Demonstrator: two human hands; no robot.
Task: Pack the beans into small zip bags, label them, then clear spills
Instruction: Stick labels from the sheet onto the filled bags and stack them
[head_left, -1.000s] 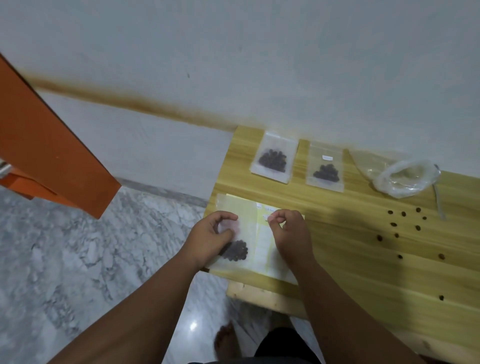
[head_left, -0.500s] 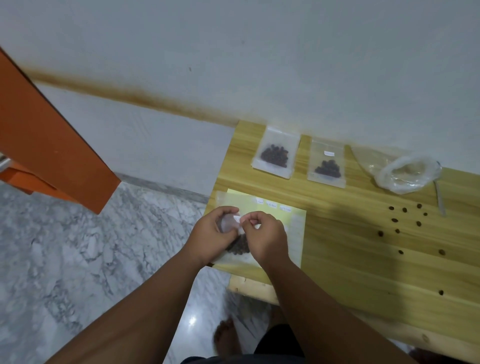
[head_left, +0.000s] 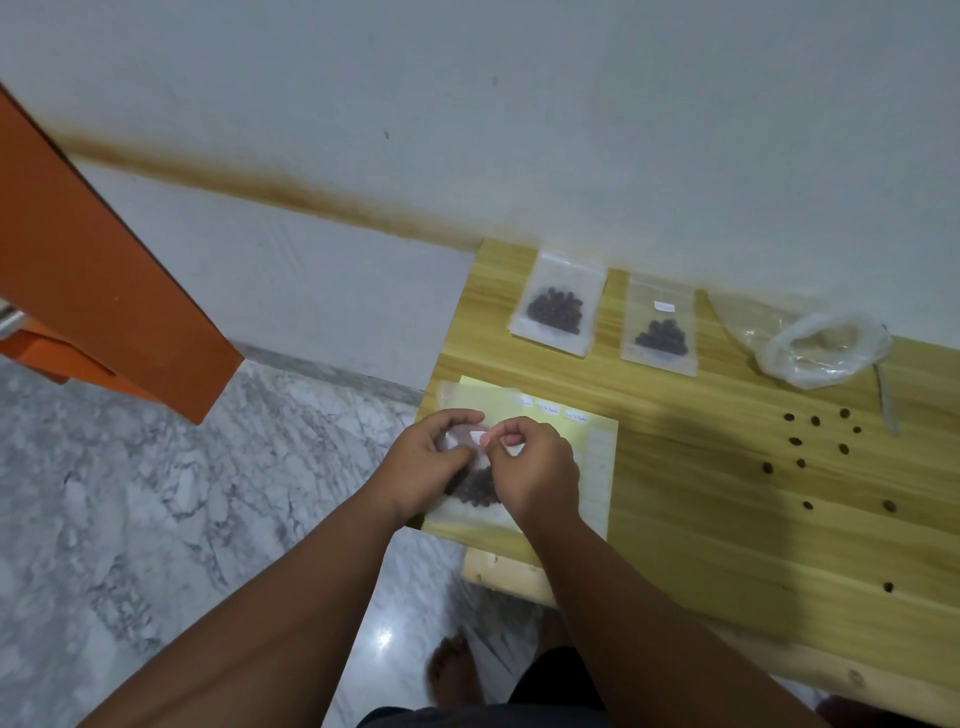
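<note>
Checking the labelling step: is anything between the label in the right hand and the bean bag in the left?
Nothing visible does. The right hand pinches the label directly at the upper part of the bag, which the left hand holds.

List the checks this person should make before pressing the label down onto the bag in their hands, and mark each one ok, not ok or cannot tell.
1. Bag steadied: the left hand grips the zip bag over the label sheet. Ok.
2. Label ready: the right hand pinches a small white label at the bag's upper part. Ok.
3. Zip closed: hidden by the fingers. Cannot tell.
4. Back bags labelled: the right back bag shows a label, the left back bag shows none. Not ok.
5. Spills cleared: loose beans lie on the table. Not ok.
</note>
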